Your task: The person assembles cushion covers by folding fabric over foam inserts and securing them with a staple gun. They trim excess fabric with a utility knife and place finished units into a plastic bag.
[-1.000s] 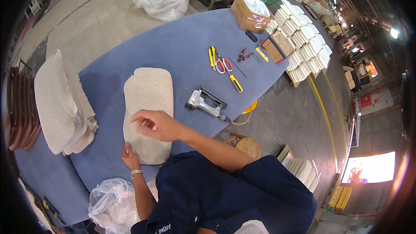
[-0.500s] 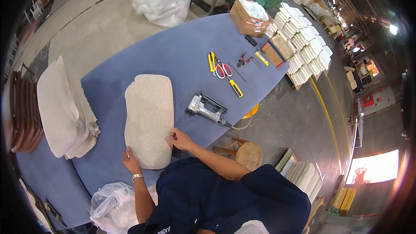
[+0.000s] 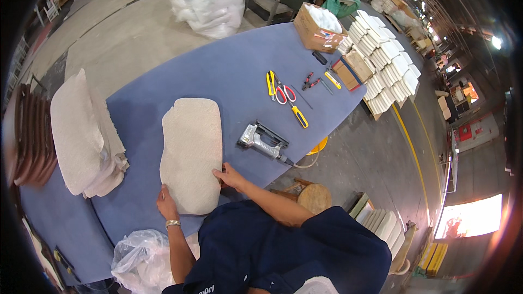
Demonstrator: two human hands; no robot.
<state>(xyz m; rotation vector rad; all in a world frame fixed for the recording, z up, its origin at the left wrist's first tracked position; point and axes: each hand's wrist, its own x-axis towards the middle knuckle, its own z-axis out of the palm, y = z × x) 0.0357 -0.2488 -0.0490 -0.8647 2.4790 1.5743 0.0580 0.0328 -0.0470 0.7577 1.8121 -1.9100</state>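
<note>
A beige fabric seat panel (image 3: pixel 192 152), long with rounded corners, lies on the blue-covered table (image 3: pixel 229 49) in front of me. My left hand (image 3: pixel 167 202) grips its lower left edge, with the fingers partly hidden under the rim. On the opposite side, my right hand (image 3: pixel 231 177) pinches the lower right edge, its thumb on top. A silver staple gun (image 3: pixel 260 139) with an air hose lies to the right of the panel, apart from both hands.
Stacked beige fabric pieces (image 3: pixel 81 136) and brown pads (image 3: pixel 34 136) stand left. Farther right lie scissors (image 3: pixel 284 94), a yellow cutter (image 3: pixel 271 84), a screwdriver (image 3: pixel 299 117) and pliers (image 3: pixel 310 80). A cardboard box (image 3: pixel 316 31) stands at the far corner; a wooden stool (image 3: pixel 314 198) is beside the table.
The whole view has shifted slightly. My right thumb now reaches a little farther over the panel's edge. Both hands keep hold of the seat panel, and the tools have stayed in place.
</note>
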